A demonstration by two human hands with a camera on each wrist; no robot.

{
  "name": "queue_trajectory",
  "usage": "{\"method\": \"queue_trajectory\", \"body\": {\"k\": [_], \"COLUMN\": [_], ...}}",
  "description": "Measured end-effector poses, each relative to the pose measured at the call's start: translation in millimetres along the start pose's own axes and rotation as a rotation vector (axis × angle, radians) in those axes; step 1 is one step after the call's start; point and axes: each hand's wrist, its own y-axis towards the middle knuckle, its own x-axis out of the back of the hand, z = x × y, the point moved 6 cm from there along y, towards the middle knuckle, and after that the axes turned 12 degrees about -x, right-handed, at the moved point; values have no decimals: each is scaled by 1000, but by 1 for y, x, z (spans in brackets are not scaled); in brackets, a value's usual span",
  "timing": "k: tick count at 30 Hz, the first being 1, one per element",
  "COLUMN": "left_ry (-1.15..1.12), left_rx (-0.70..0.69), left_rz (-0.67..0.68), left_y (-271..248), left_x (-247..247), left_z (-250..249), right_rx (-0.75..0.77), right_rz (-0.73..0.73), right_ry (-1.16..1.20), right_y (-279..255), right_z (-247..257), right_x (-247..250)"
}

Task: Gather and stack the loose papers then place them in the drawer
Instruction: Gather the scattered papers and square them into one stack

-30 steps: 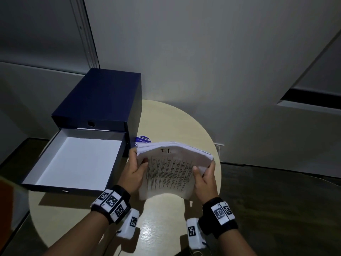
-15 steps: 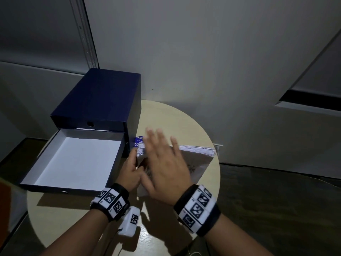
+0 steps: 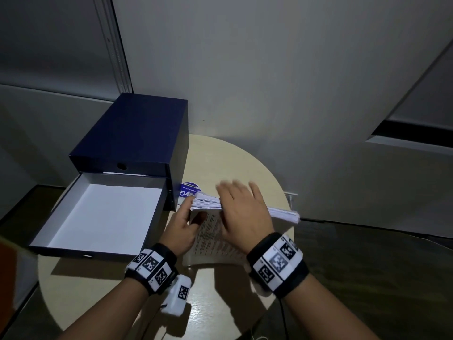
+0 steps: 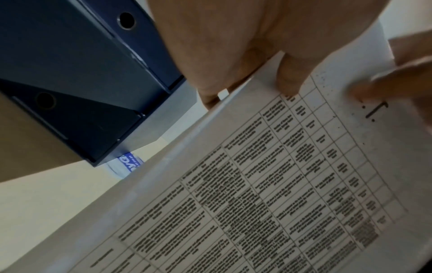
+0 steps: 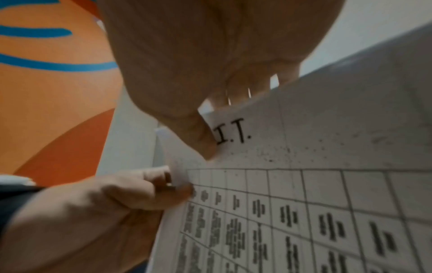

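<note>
A thick stack of printed papers (image 3: pixel 213 241) stands on its lower edge on the round beige table (image 3: pixel 220 163), tilted toward me, with a table of text and "I.T." on the front page (image 5: pixel 304 203). My left hand (image 3: pixel 182 224) grips the stack's left edge, thumb on the front page (image 4: pixel 280 184) and fingers behind. My right hand (image 3: pixel 242 209) lies over the top edge with straight, spread fingers, blurred by motion; its thumb touches the page beside "I.T." in the right wrist view. The open drawer (image 3: pixel 105 217), white inside, juts from the dark blue box (image 3: pixel 132 133) just left of the stack.
A blue printed label (image 3: pixel 188 190) lies on the table between the box and the stack. Grey walls stand close behind the table. Dark floor surrounds it on the right and front. An orange shape (image 3: pixel 7 266) shows at the left edge.
My right hand has let go of the stack's right edge, swung over the front and now lies along the top edge. The left hand keeps its grip; the stack stands steeper.
</note>
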Motion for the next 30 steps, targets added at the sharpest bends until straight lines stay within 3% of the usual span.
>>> {"method": "queue_trajectory", "body": {"k": [4,8,12,17,20,23,26,30], "left_ry": [136,358,343,-71,-93,-51,-32,-65], "left_rx": [-64,-33,93,135,124,189,228,182], "left_rz": [121,219,-20,-273,-260,-234,-242,-235], "left_y": [1,-8,-10,2,4,-12,-21,-18], "left_x": [-9,10,43,40,33,29,30,30], "left_z": [-7,19,31,24,23,35,46,45], "right_rx": [-43,-200,-408,-665,-809,-817,-790,-820], "right_rz": [94,-87,-55,-73,-43,-42,-76,-64], "right_ry": [-6,472,980,1299,1385,1300,1210,1179], "right_y": [3,-5,-27,-54,-70,-83,-82,-75], "right_z": [-25,-97,-172,-190,-184,-176,-173,-175], "right_x": [5,22,9,-43,-91,-125,-132,-132]}}
